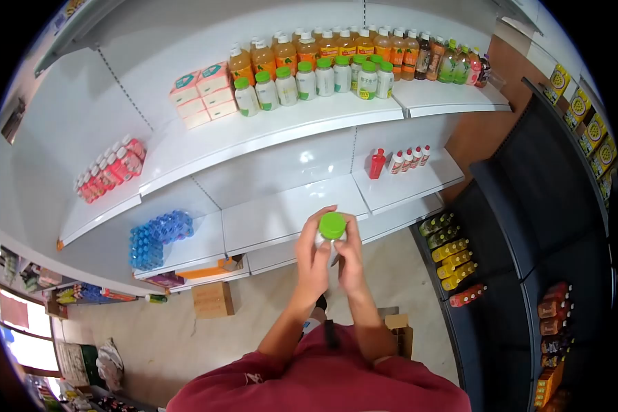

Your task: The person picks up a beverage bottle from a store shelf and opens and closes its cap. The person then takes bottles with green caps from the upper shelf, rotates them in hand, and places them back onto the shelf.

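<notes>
Between my two hands is a white bottle with a green cap (332, 225), held upright in front of my chest. My left hand (312, 250) wraps its left side, and my right hand (351, 254) closes round the right side. Both thumbs lie on the near side, below the cap; the fingers cover most of the bottle's body. Beyond, on the upper white shelf (281, 130), similar green-capped white bottles (285, 86) stand in a front row. Behind these are orange drink bottles (327, 44).
Left of the bottles sit stacked tissue packs (202, 93) and pink bottles (110, 170). Lower down are blue bottle packs (159, 237) and red bottles (377, 165). A cardboard box (213, 300) stands on the floor; an open carton (398, 333) is beside me. Dark shelves (501, 206) rise at right.
</notes>
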{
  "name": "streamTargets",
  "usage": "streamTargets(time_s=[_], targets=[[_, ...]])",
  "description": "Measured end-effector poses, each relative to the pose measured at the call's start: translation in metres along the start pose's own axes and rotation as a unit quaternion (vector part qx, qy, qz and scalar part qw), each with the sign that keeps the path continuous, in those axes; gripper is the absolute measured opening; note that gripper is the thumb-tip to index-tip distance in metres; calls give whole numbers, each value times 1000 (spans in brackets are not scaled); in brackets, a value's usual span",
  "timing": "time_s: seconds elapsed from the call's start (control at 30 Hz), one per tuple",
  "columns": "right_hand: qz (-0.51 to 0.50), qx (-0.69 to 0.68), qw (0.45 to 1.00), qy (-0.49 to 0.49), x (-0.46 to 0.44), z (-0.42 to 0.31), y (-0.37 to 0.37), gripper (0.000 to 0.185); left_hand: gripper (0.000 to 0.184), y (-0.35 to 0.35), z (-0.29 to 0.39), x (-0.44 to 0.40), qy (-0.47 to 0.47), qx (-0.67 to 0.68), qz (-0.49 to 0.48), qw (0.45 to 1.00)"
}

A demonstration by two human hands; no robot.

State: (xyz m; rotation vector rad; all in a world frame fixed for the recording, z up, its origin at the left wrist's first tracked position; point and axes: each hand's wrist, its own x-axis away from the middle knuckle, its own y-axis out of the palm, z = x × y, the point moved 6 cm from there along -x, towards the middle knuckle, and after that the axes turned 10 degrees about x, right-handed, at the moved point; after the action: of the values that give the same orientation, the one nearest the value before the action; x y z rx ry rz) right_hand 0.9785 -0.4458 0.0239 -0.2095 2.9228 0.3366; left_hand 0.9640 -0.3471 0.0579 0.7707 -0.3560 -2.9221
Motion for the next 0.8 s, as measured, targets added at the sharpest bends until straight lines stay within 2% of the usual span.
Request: streamTargets(time_s=[0.07,0.17,0.3,0.4,0.43,0.53,0.67,0.8], targets=[[23,10,1000,-5,-32,-9,-2,51,49,3,-21,-32,-17,22,-12,1000],[17,9,999,-26,-79,-23,-6,53,49,9,-15,-79,34,34,-15,999],[39,40,993,-106,-138,-37,-3,53,48,12,-14,-145,90,60,-18,994],[62,68,989,-113,-173,-32,-15,53,54,15,-48,-176,47,66,-18,997],[76,76,987,-118,-191,-25,-26,53,46,21,-60,-191,41,96,-30,994],[108,71,985,-118,-211,-9,-51,52,47,39,-86,-208,17,66,-41,997],[114,69,983,-129,-240,-2,-70,47,48,51,-113,-229,8,58,-48,997],[100,57,982,-148,-287,5,-84,42,50,62,-132,-266,36,0,-38,999]])
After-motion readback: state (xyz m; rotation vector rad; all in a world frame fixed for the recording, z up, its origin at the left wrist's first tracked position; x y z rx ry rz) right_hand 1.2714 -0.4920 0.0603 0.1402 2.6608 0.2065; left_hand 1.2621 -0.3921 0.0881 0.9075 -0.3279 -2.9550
